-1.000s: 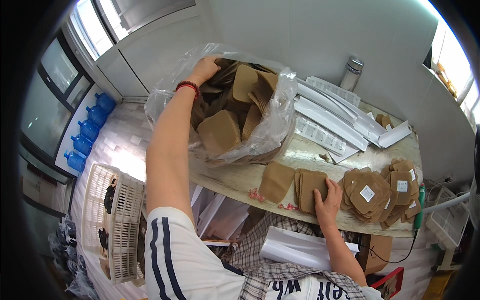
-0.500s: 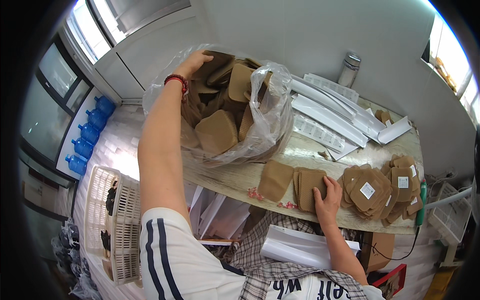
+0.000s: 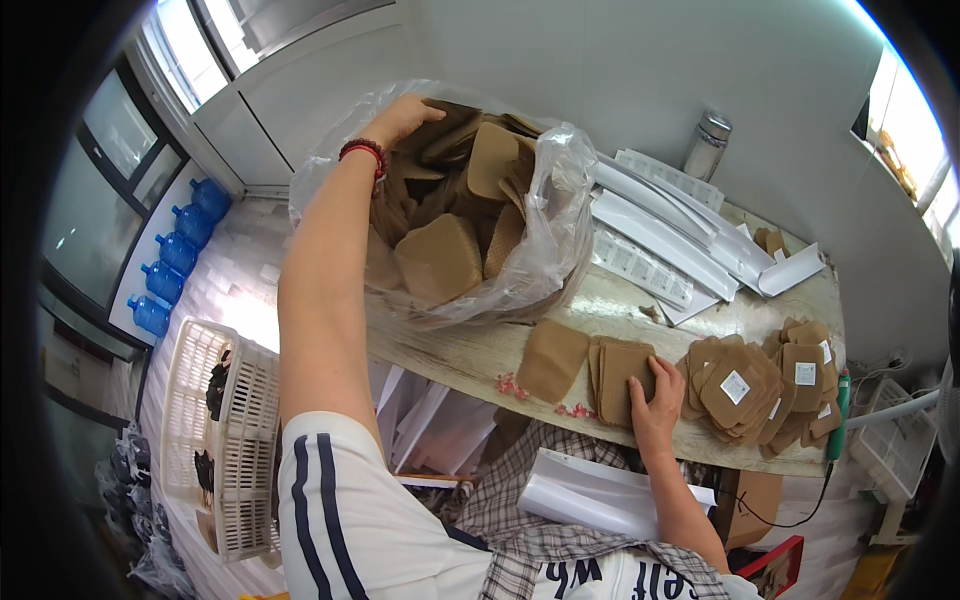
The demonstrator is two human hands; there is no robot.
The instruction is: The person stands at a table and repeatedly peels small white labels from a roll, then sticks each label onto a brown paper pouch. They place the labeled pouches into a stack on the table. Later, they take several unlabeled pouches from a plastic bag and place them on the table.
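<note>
My left hand reaches into the far left part of a large clear plastic bag full of loose brown textured pads with rounded corners. Its fingers close on the edge of a dark brown pad; part of the grip is hidden. On the table, my right hand lies with fingers apart on a small stack of brown pads. One single brown pad lies flat just left of that stack. Right of my right hand are overlapping brown pads with white labels.
White curved sheets and label sheets lie at the back of the table, near a glass flask. A green-handled tool hangs at the right edge. A white plastic basket and blue water jugs stand left.
My left hand has shifted slightly right inside the bag, along with the dark pad at its fingers. The right hand stays on the stack. The whole view has shifted a little.
</note>
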